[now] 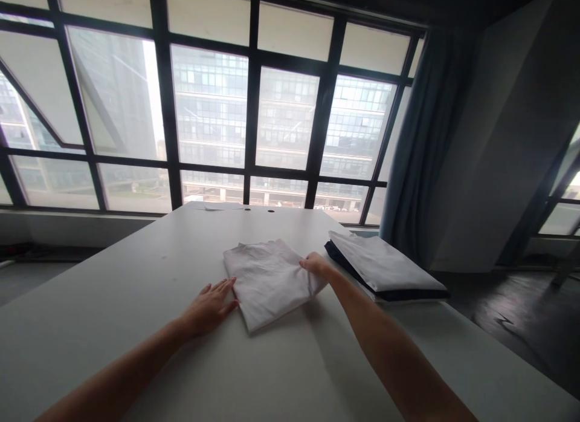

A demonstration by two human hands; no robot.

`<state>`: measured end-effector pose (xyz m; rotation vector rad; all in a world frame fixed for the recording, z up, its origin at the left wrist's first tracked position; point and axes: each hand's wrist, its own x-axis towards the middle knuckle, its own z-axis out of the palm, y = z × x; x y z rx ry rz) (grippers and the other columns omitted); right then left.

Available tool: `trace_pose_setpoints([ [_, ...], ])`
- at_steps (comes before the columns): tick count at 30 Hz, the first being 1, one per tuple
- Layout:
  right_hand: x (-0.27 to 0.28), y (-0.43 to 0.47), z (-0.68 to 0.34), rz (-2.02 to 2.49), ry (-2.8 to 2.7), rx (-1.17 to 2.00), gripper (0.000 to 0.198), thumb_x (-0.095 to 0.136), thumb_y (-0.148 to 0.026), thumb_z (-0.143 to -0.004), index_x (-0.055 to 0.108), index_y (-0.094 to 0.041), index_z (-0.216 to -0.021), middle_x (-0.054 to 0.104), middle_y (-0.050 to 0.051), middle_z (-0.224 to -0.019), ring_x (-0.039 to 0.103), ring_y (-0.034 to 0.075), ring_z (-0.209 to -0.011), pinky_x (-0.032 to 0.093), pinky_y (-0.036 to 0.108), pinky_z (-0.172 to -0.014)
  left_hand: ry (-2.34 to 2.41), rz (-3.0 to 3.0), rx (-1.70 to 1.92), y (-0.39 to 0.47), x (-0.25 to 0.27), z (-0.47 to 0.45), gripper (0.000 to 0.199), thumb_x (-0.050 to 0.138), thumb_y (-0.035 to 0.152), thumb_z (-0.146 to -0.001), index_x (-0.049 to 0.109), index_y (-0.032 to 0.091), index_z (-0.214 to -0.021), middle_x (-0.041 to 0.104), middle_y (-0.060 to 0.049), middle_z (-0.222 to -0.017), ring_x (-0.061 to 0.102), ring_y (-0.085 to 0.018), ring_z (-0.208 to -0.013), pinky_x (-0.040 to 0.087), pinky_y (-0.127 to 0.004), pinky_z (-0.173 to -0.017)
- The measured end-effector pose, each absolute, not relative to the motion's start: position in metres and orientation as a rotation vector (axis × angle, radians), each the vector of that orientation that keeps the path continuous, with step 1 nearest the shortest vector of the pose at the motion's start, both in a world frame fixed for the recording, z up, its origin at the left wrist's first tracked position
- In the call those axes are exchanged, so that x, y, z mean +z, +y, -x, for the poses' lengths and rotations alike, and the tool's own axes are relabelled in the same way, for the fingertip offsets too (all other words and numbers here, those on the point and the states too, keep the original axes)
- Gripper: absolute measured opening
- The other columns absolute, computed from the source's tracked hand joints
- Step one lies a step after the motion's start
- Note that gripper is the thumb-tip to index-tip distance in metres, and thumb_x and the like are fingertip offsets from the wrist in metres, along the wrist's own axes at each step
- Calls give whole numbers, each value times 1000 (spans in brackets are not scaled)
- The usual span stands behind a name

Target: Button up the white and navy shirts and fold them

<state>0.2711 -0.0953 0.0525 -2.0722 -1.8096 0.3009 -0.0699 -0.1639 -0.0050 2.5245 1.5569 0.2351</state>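
A folded white cloth garment point(272, 280), its exact kind not clear, lies on the white table point(181, 373) in front of me. My left hand point(211, 304) rests flat at its left edge, fingers stretched out and the tips touching the fabric. On the other side my right hand point(315, 265) pinches the right part of the cloth between thumb and fingers, lifting that edge slightly and creasing it. Just right of my right hand is a stack of folded cloth point(389, 265), white on top with a dark navy layer beneath.
Sheets of white paper point(215, 206) lie at the table's far end, near two dark round holes. Beyond stands a large black-framed window point(254, 113). A blue-grey curtain point(412, 168) hangs at the right. The table's right edge runs close by the stack.
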Motion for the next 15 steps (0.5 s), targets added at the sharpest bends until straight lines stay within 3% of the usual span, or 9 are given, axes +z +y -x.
trace_pose_setpoints([
  [6,118,-63,-281,2055,-1825,52,25,60,-32,-90,72,-14,-103,69,17,-112,64,29,-106,47,35,-87,1543,-2556,250,-158,-13,72,65,31,53,-96,37,21,-152,31,-9,-159,25,-23,-148,17,-46,-120],
  [13,191,-50,-312,1834,-1770,-30,30,53,-30,-95,72,-7,-93,72,15,-98,66,19,-93,45,30,-84,1575,-2547,223,-162,-6,68,59,33,52,-96,46,25,-147,33,-5,-158,26,-25,-148,19,-47,-120],
  [15,214,-55,-349,1835,-1720,-22,27,54,-27,-95,71,-8,-89,72,16,-93,68,22,-90,48,34,-80,1579,-2539,219,-163,-4,67,59,33,52,-96,46,25,-147,33,-5,-158,26,-24,-148,20,-46,-120],
])
